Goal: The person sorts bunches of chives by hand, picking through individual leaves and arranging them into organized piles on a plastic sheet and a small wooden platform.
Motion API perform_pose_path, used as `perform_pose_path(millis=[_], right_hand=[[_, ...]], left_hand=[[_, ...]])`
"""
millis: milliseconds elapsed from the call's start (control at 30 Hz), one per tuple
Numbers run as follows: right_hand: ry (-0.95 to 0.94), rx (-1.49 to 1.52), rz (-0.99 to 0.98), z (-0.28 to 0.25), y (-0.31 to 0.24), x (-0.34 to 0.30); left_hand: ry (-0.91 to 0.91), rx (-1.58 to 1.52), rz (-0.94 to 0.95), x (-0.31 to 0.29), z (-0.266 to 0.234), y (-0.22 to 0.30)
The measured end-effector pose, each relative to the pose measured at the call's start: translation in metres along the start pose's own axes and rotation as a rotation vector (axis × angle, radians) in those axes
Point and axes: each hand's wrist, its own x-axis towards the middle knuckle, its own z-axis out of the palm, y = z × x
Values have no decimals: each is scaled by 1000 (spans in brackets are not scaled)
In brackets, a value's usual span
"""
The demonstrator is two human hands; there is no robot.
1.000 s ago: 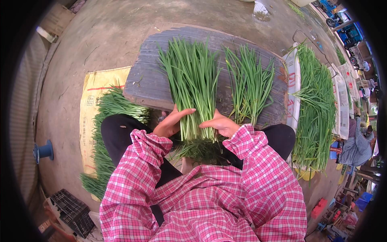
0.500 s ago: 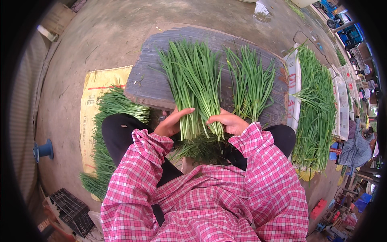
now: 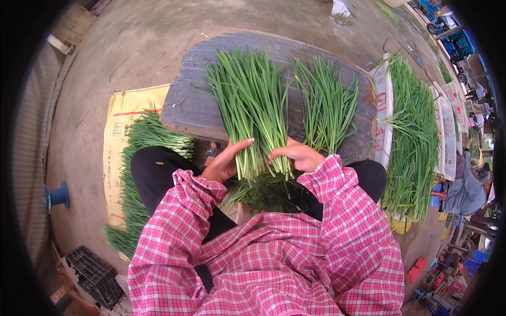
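Head view, looking down: my left fingers (image 3: 237, 148) and right fingers (image 3: 284, 151) are each wrapped round green leafy stalks, the left sheaf (image 3: 234, 110) and the right sheaf (image 3: 268, 113), lying side by side in front of me. I grip low, on the pale stems, apparently because the leafy ends can rest on the grey table (image 3: 195, 79) while the butts jut past its near edge. A smaller bunch (image 3: 327, 100) lies on the table to the right, outside my grip, perhaps kept within easy reach. The greens (image 3: 155, 138) on a yellow sack (image 3: 118, 105) at my left and the heap (image 3: 414, 142) at a white crate (image 3: 386, 100) on my right seem similarly handy. Against one second ago, my right fingers sit slightly further right, and the lower stems of the two sheaves have parted a little
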Motion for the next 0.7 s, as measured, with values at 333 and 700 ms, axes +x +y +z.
perform_pose_path(millis=[333,700], right_hand=[[14,3,-11,-1,9,9],[97,25,3,-5,21,17]], left_hand=[[51,-128,-42,-8,14,3],[75,-133,-23,-7,12,-3]])
